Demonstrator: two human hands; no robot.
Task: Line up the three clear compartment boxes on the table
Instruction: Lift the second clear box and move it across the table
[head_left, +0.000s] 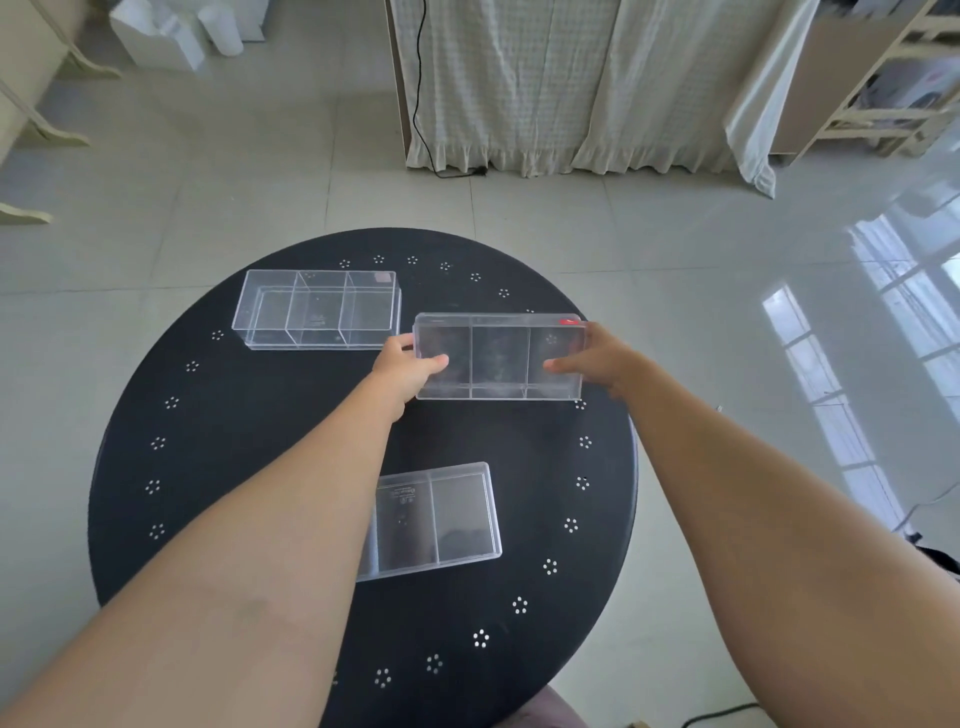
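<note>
Three clear compartment boxes are on or over the round black table (234, 447). One box with a red sticker (500, 357) is at the far right, gripped at its left end by my left hand (408, 366) and at its right end by my right hand (597, 361). It looks tilted toward me. A second box (317, 309) rests at the far left, apart from the held one. The third box (441, 519) lies nearer to me in the middle, its left part hidden under my left forearm.
The table has rings of small holes near its rim (571, 525). Beyond it is a glossy tiled floor (675, 249), a curtain (571, 83) with a black cable (421, 119) at the back, and shelving (883, 88) at the far right.
</note>
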